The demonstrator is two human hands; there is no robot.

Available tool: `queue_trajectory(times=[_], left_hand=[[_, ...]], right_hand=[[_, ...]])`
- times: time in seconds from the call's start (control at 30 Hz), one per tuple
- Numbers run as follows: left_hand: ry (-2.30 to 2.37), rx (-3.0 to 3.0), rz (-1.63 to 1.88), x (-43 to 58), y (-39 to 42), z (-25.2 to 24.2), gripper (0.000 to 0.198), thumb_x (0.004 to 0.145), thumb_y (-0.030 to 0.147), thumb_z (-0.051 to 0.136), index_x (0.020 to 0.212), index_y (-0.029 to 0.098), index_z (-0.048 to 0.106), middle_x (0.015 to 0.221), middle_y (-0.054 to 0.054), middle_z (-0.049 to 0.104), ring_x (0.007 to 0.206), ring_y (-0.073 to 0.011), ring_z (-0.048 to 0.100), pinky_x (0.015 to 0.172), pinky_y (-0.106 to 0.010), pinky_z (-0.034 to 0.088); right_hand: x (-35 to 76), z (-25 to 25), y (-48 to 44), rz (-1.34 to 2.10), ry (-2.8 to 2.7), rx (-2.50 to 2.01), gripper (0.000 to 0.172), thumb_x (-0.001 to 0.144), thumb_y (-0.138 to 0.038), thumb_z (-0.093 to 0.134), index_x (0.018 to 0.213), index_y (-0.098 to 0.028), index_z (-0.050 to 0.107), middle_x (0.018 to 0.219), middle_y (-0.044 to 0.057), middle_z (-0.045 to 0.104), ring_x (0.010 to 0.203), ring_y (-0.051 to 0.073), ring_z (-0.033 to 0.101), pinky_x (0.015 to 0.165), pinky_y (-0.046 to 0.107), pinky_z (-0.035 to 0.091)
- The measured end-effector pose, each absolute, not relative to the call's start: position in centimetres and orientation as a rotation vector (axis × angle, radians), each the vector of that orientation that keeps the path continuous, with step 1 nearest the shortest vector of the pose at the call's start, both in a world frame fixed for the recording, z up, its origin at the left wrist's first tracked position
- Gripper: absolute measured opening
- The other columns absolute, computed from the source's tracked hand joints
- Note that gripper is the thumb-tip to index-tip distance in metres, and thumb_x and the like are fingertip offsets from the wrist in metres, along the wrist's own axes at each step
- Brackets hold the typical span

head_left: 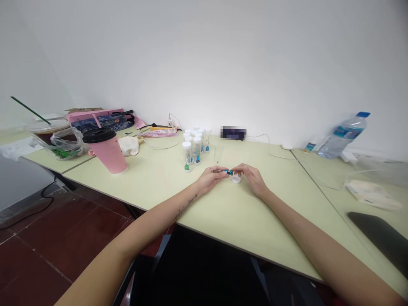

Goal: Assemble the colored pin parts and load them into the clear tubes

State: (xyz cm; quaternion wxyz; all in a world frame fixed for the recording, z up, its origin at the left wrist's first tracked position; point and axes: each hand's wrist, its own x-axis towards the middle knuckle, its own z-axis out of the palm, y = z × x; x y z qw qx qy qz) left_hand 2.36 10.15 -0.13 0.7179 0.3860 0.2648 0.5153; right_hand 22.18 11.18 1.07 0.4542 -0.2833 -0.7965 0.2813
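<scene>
pinching with its fingers a small blue piece (230,172) beside the white cap (236,180) is the left hand (208,179); the right hand's (253,178) fingers meet this piece, their grip one cannot tell.

Blue piece (230,172): small, glossy, with dark areas; lies roughly level, gripped by the fingertips of the left hand (210,179), its other end at the fingertips of the right hand (250,175). Thin rod (217,170): extends leftward from the piece. White round part (236,179): low, resting on the tabletop (248,221) just below the piece
</scene>
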Motion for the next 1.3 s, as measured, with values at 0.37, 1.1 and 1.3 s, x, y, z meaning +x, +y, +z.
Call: queue_trajectory(times=[0.37, 1.1, 1.3], left_hand=[[0.551, 0.914, 1.127, 2.26, 10.17, -0.16, 0.025, 0.060, 0.013, 0.082, 0.081, 0.009, 0.070, 0.081, -0.006, 0.071, 0.078, -0.0129, 0.066, 0.097, -0.034, 0.043], [0.598, 1.032, 1.119, 2.43, 9.92, -0.28, 0.032, 0.062, 0.031, 0.082, 0.072, 0.010, 0.061, 0.075, -0.004, 0.067, 0.076, -0.0144, 0.066, 0.086, -0.036, 0.049], [0.597, 1.040, 1.128, 2.42, 9.81, -0.18, 0.033, 0.061, 0.033, 0.082, 0.069, 0.009, 0.061, 0.074, -0.003, 0.065, 0.075, -0.0152, 0.066, 0.086, -0.037, 0.049]], right_hand=[[21.60, 1.26, 10.94, 0.490, -2.149, -0.820, 0.022, 0.088, -0.041, 0.056, 0.089, -0.022, 0.066, 0.083, 0.005, 0.065, 0.076, 0.020, 0.058, 0.068, 0.033, 0.044], [21.34, 1.55, 10.54, 0.441, -2.123, -0.760, 0.019, 0.084, -0.041, 0.063, 0.090, -0.023, 0.065, 0.081, 0.004, 0.062, 0.070, 0.019, 0.056, 0.066, 0.034, 0.044], [21.24, 1.52, 10.52, 0.405, -2.110, -0.763, 0.021, 0.083, -0.042, 0.064, 0.090, -0.023, 0.063, 0.082, 0.005, 0.061, 0.067, 0.018, 0.054, 0.064, 0.034, 0.043]])
